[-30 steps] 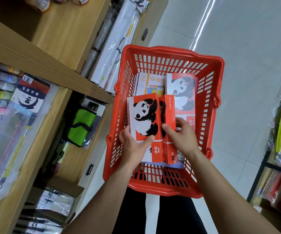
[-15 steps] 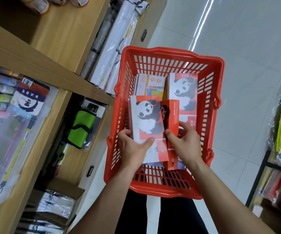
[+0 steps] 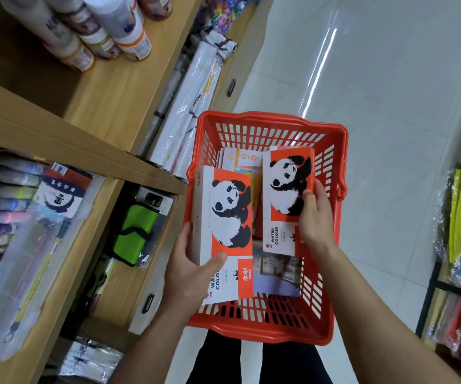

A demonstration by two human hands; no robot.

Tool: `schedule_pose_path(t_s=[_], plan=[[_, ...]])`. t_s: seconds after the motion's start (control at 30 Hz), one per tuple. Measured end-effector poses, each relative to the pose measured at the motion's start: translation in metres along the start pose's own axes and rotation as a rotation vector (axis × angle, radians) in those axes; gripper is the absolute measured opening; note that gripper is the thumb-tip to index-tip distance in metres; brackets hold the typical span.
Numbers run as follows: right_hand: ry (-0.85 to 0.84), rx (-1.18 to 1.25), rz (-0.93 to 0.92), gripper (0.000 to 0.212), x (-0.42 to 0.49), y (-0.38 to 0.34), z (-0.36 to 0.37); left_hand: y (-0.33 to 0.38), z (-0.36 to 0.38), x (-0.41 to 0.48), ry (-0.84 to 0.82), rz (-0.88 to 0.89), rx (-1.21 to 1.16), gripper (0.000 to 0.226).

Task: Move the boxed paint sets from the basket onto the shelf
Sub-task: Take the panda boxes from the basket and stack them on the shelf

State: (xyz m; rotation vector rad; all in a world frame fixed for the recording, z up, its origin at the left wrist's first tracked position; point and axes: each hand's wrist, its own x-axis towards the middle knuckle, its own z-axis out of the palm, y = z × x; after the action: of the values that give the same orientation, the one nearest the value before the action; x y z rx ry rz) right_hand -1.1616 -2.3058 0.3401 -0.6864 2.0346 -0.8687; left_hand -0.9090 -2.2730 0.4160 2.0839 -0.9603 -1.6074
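**Two panda boxes held over the red basket**

A shop aisle with a pale, glossy tiled floor point(image 3: 376, 79) runs ahead, and wooden shelving point(image 3: 118, 87) lines its left side. On the upper shelf stand white bottles with orange bands point(image 3: 129, 37); below it, a clear plastic case of coloured markers point(image 3: 16, 231) and a green folded pouch point(image 3: 134, 234) sit in separate bays. Wrapped rolls of paper point(image 3: 190, 106) lean against the shelf end, just beside the basket.

The red plastic basket point(image 3: 331, 273) is low in the middle of the view, in front of the person's dark trousers. Two boxed paint sets with a panda on an orange field — each marked "WATER COLOUR" — are held above it, side by side and apart.

The left hand point(image 3: 193, 270) grips the left panda box point(image 3: 223, 234) at its lower left corner, thumb pressed on the front face and fingers curled around the side edge. The box is tilted, and its left edge reaches out past the basket's rim toward the shelving.

The right hand point(image 3: 315, 217) pinches the right panda box point(image 3: 287, 195) along its right edge, fingers wrapped onto the front over the panda print. This box is over the basket's inside.

Deeper in the basket lie a pale box with orange motifs point(image 3: 240, 159) near the far wall and a bluish flat pack point(image 3: 276, 275) under the two held boxes.
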Motion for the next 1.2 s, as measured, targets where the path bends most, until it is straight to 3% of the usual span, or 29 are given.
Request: schedule_pose_path(t_s=[0.23, 0.37, 0.53, 0.63, 0.7, 0.8, 0.93, 1.03, 1.2], plan=[[0.090, -0.241, -0.005, 0.045, 0.024, 0.005, 0.029, 0.009, -0.004, -0.006, -0.003, 0.067, -0.029, 0.082], [0.085, -0.360, 0.028, 0.067, 0.012, 0.008, 0.034, 0.014, -0.014, -0.012, 0.018, 0.070, -0.086, 0.072], [0.070, -0.581, -0.083, 0.082, 0.003, 0.003, 0.043, 0.018, -0.035, -0.012, 0.057, 0.098, -0.100, 0.069], [-0.032, -0.724, -0.067, 0.112, 0.004, 0.001, 0.051, 0.020, -0.044, -0.010, 0.079, 0.102, -0.074, 0.068], [-0.005, -0.684, 0.036, 0.138, 0.006, -0.001, 0.054, 0.019, -0.048, -0.010, 0.083, 0.107, -0.068, 0.072], [0.051, -0.611, 0.133, 0.153, 0.007, -0.001, 0.053, 0.016, -0.051, -0.011, 0.078, 0.115, -0.067, 0.074], [0.094, -0.502, 0.044, 0.140, 0.004, 0.004, 0.046, 0.014, -0.049, -0.010, 0.070, 0.127, -0.063, 0.074], [0.009, -0.392, -0.073, 0.130, -0.005, 0.006, 0.047, 0.014, -0.046, -0.008, 0.059, 0.123, -0.077, 0.073], [-0.200, -0.218, 0.068, 0.097, -0.012, 0.007, 0.059, 0.013, -0.043, -0.007, 0.057, 0.136, -0.076, 0.076]])
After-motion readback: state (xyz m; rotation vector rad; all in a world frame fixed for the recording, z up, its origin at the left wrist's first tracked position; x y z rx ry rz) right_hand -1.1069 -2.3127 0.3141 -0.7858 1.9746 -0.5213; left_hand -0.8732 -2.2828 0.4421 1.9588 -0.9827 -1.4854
